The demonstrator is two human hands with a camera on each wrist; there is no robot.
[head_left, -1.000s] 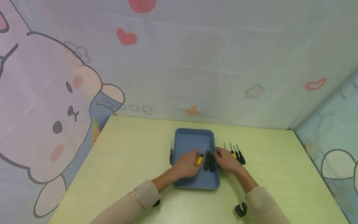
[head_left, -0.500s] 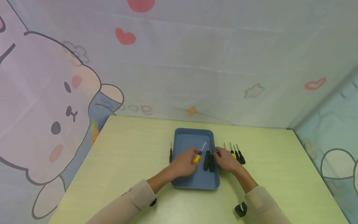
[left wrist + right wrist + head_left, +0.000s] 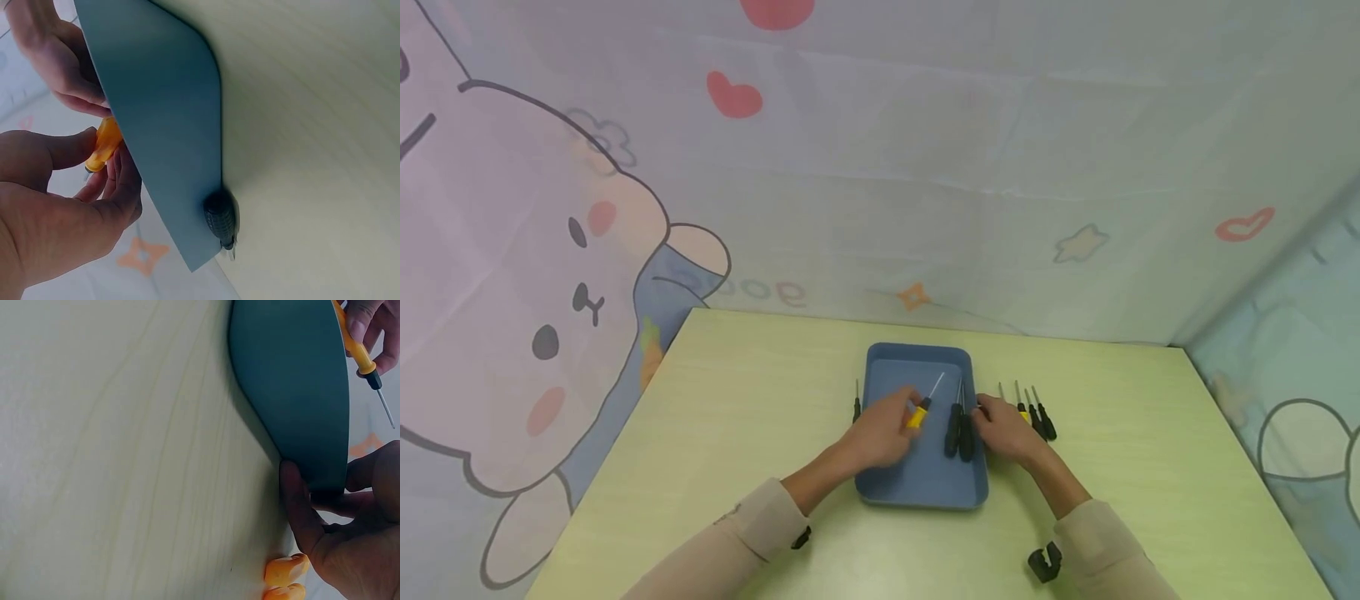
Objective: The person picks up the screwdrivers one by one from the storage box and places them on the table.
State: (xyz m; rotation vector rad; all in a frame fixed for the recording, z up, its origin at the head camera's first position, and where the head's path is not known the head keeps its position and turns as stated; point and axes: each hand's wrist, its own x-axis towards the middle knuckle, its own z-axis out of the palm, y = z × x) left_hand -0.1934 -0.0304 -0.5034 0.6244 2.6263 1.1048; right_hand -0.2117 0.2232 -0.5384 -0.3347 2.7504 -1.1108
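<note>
Head view: the left hand (image 3: pixel 880 432) covers part of the tray (image 3: pixel 917 492) at its 9 o'clock side, hiding the lower end of the lone driver (image 3: pixel 857 408) outside that wall; the left wrist view shows its handle just beside the wall. Over at 3 o'clock, the right hand (image 3: pixel 1006 429) covers the near end of the leftmost tool in the row of drivers (image 3: pixel 1033 419), leaving mainly its shaft in sight. The right wrist view cuts off two orange handles (image 3: pixel 286 572) at its lower edge. Small black pieces (image 3: pixel 1045 562) lie near 4 and 8 o'clock, partly behind the sleeves (image 3: pixel 767 521) and too indistinct to name.

The left forearm reaches in from 7 o'clock, thumb and fingers pinching the yellow driver (image 3: pixel 919 413) over the tray, its tip toward 1 o'clock; its height above the floor is hard to judge. The right forearm enters from 5 o'clock, the hand gripping the tray wall with digits on both sides. Between the hands, two black drivers (image 3: pixel 952 431) lie inside the tray, tips toward 12.
</note>
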